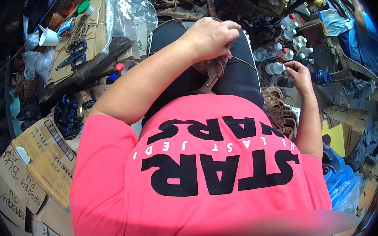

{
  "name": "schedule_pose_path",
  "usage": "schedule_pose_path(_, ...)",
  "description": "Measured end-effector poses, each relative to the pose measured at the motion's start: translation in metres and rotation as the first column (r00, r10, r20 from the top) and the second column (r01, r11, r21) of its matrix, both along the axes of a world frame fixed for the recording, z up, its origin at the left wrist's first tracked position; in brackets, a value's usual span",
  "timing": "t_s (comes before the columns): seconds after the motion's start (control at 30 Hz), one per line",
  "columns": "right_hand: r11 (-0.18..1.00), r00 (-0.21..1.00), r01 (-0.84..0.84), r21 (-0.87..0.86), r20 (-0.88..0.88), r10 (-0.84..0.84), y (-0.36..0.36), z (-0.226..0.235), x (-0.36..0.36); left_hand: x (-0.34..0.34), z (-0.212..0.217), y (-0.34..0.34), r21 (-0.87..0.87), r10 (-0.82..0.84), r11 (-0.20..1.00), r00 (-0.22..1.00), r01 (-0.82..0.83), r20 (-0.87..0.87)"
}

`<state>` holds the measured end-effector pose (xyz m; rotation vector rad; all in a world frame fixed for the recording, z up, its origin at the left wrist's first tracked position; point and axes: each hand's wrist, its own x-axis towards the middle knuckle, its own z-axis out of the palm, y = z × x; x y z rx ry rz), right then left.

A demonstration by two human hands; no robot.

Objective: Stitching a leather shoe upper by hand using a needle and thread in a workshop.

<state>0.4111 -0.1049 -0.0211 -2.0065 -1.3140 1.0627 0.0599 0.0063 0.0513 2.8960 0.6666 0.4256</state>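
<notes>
Between my dark-clad thighs stands a brown leather shoe piece (215,74) with eyelets along its edge; its upper part is hidden under my hand. My left hand (211,38) is closed over the top of that leather, with the fingers bent and a small thin tip showing near them. Off to the right, my right hand (300,77) is raised with thumb and forefinger pinched together. Its fingertips appear right beside a small translucent bottle (275,68); whether they touch it, or hold something thin, I cannot make out. A thin cord (243,61) curves across my thighs.
Scissors with blue handles (77,55) lie on cardboard at the left, near a white cup (49,37). Several capped bottles (299,42) stand at the right. Brown shoe parts (280,108) are stacked beside my right thigh. Cardboard boxes (45,156) sit at the lower left.
</notes>
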Motion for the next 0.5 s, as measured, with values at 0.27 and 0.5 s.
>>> schedule_pose_path(0.27, 0.972, 0.991, -0.085, 0.220, -0.083, 0.105, 0.017, 0.015, -0.030, -0.013, -0.012, 0.016, -0.362, 0.091, 0.926, 0.994, -0.104, -0.052)
schedule_pose_path(0.5, 0.867, 0.919, -0.334, 0.370, -0.077, 0.387, 0.051, 0.040, -0.111, -0.022, -0.033, 0.051, -0.725, -0.124, 0.686, 0.992, 0.064, -0.030)
